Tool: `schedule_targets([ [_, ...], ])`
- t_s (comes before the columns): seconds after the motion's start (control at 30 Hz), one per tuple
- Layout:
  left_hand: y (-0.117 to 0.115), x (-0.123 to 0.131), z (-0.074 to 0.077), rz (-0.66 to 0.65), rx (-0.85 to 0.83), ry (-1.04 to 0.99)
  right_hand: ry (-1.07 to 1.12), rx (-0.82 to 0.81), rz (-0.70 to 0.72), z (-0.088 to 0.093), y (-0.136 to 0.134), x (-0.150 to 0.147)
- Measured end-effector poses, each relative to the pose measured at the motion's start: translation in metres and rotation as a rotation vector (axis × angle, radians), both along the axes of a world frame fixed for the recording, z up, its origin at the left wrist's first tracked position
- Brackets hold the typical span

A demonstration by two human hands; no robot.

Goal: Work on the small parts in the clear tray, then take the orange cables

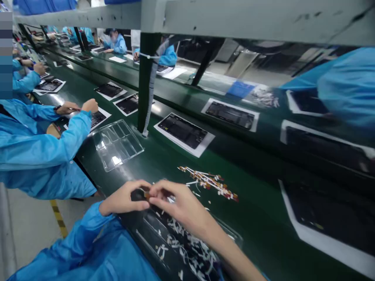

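Observation:
Close together above the green bench, my left hand [125, 198] and my right hand [181, 205] pinch a small flex cable [146, 194] between thumbs and fingertips. An orange-brown end shows between them; the rest of it is mostly covered by my fingers. Below my right wrist, a clear plastic tray [152, 224] holds a heap of white scraps and strips [190, 246]. Beyond my right hand lies a loose pile of thin white flex cables [209, 181] with orange-brown ends.
Dark flat panels on white sheets lie along the bench, one panel [183, 130] straight ahead. A clear divided tray [117, 144] sits to the left, near a co-worker's blue sleeve [70, 136]. A dark green post [146, 82] supports the grey overhead beam [249, 19].

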State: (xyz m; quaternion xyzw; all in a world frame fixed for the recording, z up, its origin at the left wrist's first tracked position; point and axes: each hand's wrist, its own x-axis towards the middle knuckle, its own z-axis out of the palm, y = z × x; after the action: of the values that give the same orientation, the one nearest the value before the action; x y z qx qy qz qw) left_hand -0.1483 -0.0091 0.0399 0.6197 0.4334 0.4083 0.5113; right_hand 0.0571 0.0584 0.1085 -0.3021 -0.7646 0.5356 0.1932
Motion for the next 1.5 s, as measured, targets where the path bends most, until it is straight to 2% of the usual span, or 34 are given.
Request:
schedule_targets([
  [0.1,0.000,-0.034,-0.033,0.115,-0.239,-0.400,0.113,-0.241,0.055,-0.004,0.040,-0.065],
  [0.17,-0.002,-0.045,-0.052,0.237,-0.288,-0.553,0.116,-0.239,0.040,-0.018,0.069,-0.111],
  [0.23,-0.007,-0.049,-0.065,0.320,-0.298,-0.614,0.084,-0.211,-0.003,-0.037,0.097,-0.153],
  [0.3,-0.015,-0.047,-0.073,0.366,-0.370,-0.659,0.019,-0.164,-0.059,-0.055,0.121,-0.179],
  [0.33,-0.021,-0.045,-0.075,0.383,-0.414,-0.661,-0.019,-0.132,-0.090,-0.062,0.130,-0.183],
  [0.4,-0.031,-0.041,-0.078,0.412,-0.480,-0.641,-0.097,-0.051,-0.150,-0.068,0.143,-0.167],
  [0.47,-0.040,-0.038,-0.080,0.408,-0.495,-0.611,-0.172,0.050,-0.194,-0.059,0.148,-0.121],
  [0.6,-0.046,-0.036,-0.081,0.288,-0.506,-0.596,-0.354,0.236,-0.234,-0.010,0.144,0.019],
  [0.67,-0.041,-0.034,-0.080,0.187,-0.491,-0.533,-0.456,0.298,-0.315,0.002,0.134,0.085],
  [0.7,-0.037,-0.032,-0.079,0.136,-0.479,-0.490,-0.496,0.328,-0.370,0.000,0.127,0.112],
  [0.77,-0.025,-0.026,-0.075,0.048,-0.445,-0.403,-0.554,0.369,-0.445,-0.019,0.114,0.148],
  [0.83,-0.011,-0.015,-0.067,-0.011,-0.419,-0.332,-0.577,0.400,-0.471,-0.048,0.106,0.163],
  [0.93,0.008,0.005,-0.049,-0.085,-0.410,-0.265,-0.553,0.472,-0.480,-0.088,0.104,0.158],
  [1.03,0.017,0.024,-0.033,-0.124,-0.416,-0.243,-0.496,0.527,-0.453,-0.108,0.103,0.147],
  [1.17,0.013,0.044,-0.029,-0.104,-0.442,-0.280,-0.392,0.564,-0.488,-0.104,0.095,0.150],
  [1.37,0.002,0.066,-0.039,-0.069,-0.476,-0.277,-0.171,0.603,-0.734,-0.076,0.073,0.162],
  [1.5,0.005,0.081,-0.033,-0.033,-0.392,-0.160,-0.044,0.547,-0.808,-0.055,0.045,0.155],
])
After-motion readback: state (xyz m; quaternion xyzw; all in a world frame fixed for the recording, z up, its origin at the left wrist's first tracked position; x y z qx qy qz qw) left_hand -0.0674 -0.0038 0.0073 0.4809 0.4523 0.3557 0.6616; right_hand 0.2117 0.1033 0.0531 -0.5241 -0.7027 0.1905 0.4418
